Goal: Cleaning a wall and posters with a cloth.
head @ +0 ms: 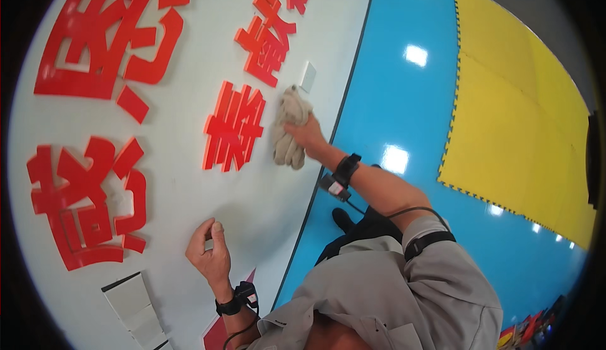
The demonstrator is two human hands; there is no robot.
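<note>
My right hand (310, 137) grips a bunched beige cloth (288, 148) against the white wall (189, 184). The folds hide most of its fingertips. Close by are a white switch plate (308, 77) and a red raised character (234, 127) on the wall. Farther left, my left hand (210, 253) is held before the wall, loosely curled, with a gap between thumb and fingers and nothing in it. Whether it touches the wall I cannot tell. Larger red raised characters (90, 198) are fixed beyond it.
A dark strip (348, 84) runs between the wall and the glossy blue floor (378, 108). Yellow interlocking mats (502, 118) lie to the right. White panels (135, 307) are on the wall at lower left. Cables run from both wrist-worn devices (335, 187) along my arms.
</note>
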